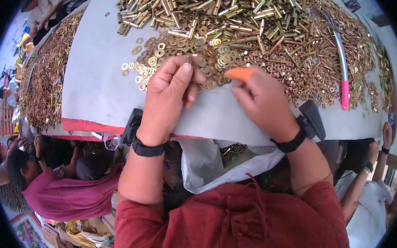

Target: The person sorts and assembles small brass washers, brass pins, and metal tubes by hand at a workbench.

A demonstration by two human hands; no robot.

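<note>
My left hand point(166, 88) is closed above the table's near edge, thumb pressed against the fingers. A small metal tip shows above the thumb; the rest is hidden in the grip. My right hand point(266, 101) hovers beside it with thumb and index finger apart, and I see nothing held. An orange finger cover point(240, 74) sits on that index finger, close to the flat brass-coloured washers point(159, 53). Right of the washers lie many hex nuts point(297, 71). Behind them is a heap of brass-coloured metal sleeves point(205, 8).
A tool with a pink handle point(345, 94) lies across the pile of long fasteners point(360, 47) at the right. Another fastener heap point(47, 74) covers the left table. Below the edge hangs a white sack point(200, 165). Other people sit at both sides.
</note>
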